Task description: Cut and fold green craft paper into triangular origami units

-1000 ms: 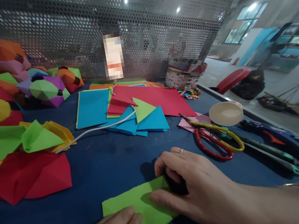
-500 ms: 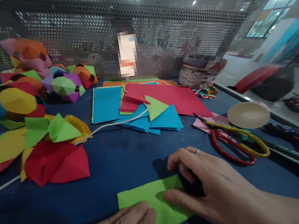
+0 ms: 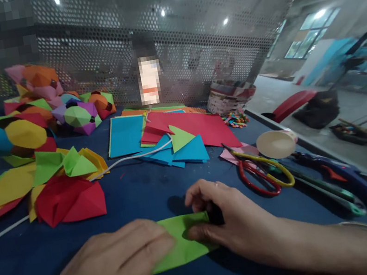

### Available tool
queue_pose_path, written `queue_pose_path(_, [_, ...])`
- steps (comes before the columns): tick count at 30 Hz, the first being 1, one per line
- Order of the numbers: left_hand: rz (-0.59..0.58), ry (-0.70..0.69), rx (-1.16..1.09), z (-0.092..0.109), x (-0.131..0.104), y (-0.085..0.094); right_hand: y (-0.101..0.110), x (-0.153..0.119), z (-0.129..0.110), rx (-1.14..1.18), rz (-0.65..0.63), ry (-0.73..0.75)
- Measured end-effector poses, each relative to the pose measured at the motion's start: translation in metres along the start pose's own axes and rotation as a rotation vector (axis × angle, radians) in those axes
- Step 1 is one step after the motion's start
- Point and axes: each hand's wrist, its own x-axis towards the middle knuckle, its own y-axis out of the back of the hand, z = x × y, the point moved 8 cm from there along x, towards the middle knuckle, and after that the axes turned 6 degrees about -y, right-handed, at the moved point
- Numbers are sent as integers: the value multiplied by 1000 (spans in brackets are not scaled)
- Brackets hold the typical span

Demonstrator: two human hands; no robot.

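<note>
A folded strip of green paper (image 3: 186, 240) lies on the blue tabletop right in front of me. My left hand (image 3: 120, 265) rests over its left end, fingers stretched out together and pressing on it; the thumb is hidden. At the right end, my right hand (image 3: 229, 223) has its thumb on top of the paper and its other fingers curled round the far edge. A dark patch shows inside that curl, and I cannot tell whether it is shadow or an object. A ring is on a finger of the right hand.
Scissors (image 3: 262, 169) with red and yellow handles, an oval dish (image 3: 276, 144) and a dark blue glue gun (image 3: 341, 177) lie right. Coloured paper sheets (image 3: 199, 128) and a white cable (image 3: 130, 157) are ahead. Folded paper shapes (image 3: 71, 203) and paper balls (image 3: 24, 133) stand left.
My left hand has moved up and further over the green paper, which looks narrower now. My right hand has shifted slightly left in view as the camera turned right.
</note>
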Motion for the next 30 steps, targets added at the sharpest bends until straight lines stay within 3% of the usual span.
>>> queue_pose_path(4, [36,300,-152,-34,15,-1,3,2,-6,192,-4,54])
queue_pose_path(6, [58,455,-381,-50,23,-5,11,3,-13,241,71,128])
queue_pose_path(8, [25,722,-660,-66,23,-16,21,4,-19,291,155,202])
queue_pose_path(10, [34,812,-766,-73,28,-15,30,8,-23,375,210,242])
queue_pose_path(15, [266,847,-844,-90,49,6,48,31,-21,473,339,237])
queue_pose_path(20, [424,900,-880,-113,66,11,58,66,-24,539,407,222])
queue_pose_path(25, [483,978,-923,-128,59,6,62,80,-23,605,507,214])
queue_pose_path(30, [474,968,-1032,-125,48,-2,53,71,-16,668,498,228])
